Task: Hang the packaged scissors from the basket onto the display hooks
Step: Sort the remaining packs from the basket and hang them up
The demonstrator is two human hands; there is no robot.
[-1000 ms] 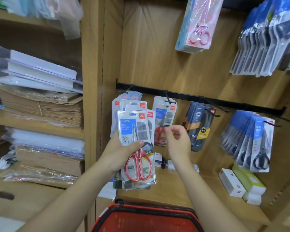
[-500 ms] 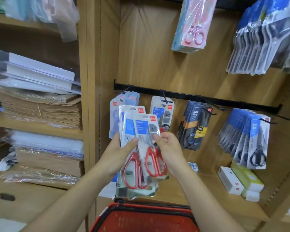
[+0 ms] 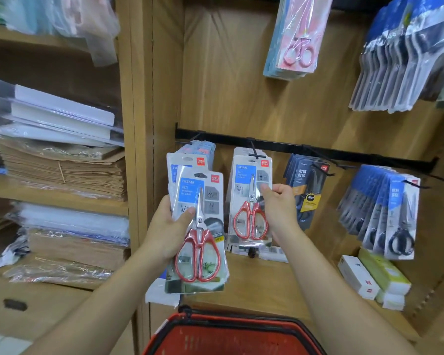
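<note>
From the head view, we see the left hand holding a stack of packaged scissors upright in front of the display. The thumb lies across the front pack and the fingers are behind, so that grip is clamped on the stack. The right hand pinches the right edge of a single pack of red-handled scissors, and its grip is closed on that pack. The top of the single pack is up at the middle hook on the black rail. The hook's tip shows in front of the card, so we judge the pack is threaded on, though we cannot tell how far back it sits. Matching packs hang behind it. Dark packs hang just beside the right hand, and blue packs hang further right. The red basket sits low in the frame, and we cannot see what is inside it.

We see a few risks from here. If the right hand lets go before the hang hole is well past the tip, the pack could slide forward and drop to the shelf board or the basket. The left-hand stack is slick plastic, slightly fanned and pinned mostly by one thumb, so a slackened grip could let the front pack slip down. The right hand could also brush the dark packs as it draws away, and that might set them swinging.
</note>
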